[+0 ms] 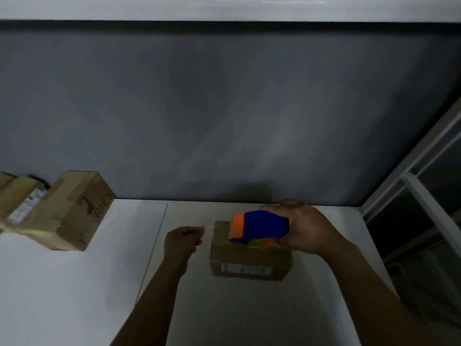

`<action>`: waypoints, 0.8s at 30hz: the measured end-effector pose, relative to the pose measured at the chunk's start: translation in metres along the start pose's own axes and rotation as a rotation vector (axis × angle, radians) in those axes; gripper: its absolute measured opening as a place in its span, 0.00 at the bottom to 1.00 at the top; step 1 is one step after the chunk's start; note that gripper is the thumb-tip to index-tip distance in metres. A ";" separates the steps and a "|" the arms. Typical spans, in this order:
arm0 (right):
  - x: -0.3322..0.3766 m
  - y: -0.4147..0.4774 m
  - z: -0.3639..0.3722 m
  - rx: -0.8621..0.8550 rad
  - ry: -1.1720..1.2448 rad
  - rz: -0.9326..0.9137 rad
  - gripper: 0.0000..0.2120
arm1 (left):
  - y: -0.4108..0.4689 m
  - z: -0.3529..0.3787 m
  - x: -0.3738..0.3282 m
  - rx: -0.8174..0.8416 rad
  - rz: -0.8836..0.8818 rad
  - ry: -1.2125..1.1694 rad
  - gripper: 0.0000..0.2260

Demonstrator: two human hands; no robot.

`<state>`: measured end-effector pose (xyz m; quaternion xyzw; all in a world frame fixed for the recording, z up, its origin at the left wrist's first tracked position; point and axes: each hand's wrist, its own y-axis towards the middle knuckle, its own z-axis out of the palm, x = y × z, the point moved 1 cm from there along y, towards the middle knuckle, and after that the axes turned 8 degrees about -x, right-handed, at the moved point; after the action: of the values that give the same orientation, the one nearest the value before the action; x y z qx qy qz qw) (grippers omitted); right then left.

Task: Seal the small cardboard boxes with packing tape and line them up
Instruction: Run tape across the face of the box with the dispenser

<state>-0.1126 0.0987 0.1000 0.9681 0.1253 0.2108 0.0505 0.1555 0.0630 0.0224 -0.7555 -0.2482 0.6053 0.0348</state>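
the white desk (74,283) carries everything. well left of both sets of fingers stands a row of closed cardboard boxes (62,211), side by side. a small cardboard box (249,260) sits flaps down, its contents hidden. on its top the right hand (306,228) grips a blue and orange tape dispenser (259,227). just left of that box, the left hand (183,239) has its fingers curled into a fist around nothing visible.

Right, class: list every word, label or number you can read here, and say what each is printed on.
"RIES": on the side of the end box in the left row; any earlier letters are unreadable.
Too blurred to read: the front label of the centre box under the tape dispenser.
Also too blurred: the top label on the left row.
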 end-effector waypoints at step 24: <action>0.029 0.014 0.021 -0.044 -0.249 -0.111 0.25 | 0.016 0.025 0.059 -0.134 0.136 0.179 0.26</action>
<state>-0.0746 0.0918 0.0943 0.9771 0.1669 0.0884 0.0984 0.1465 0.0673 -0.0430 -0.8221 -0.2321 0.5187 -0.0348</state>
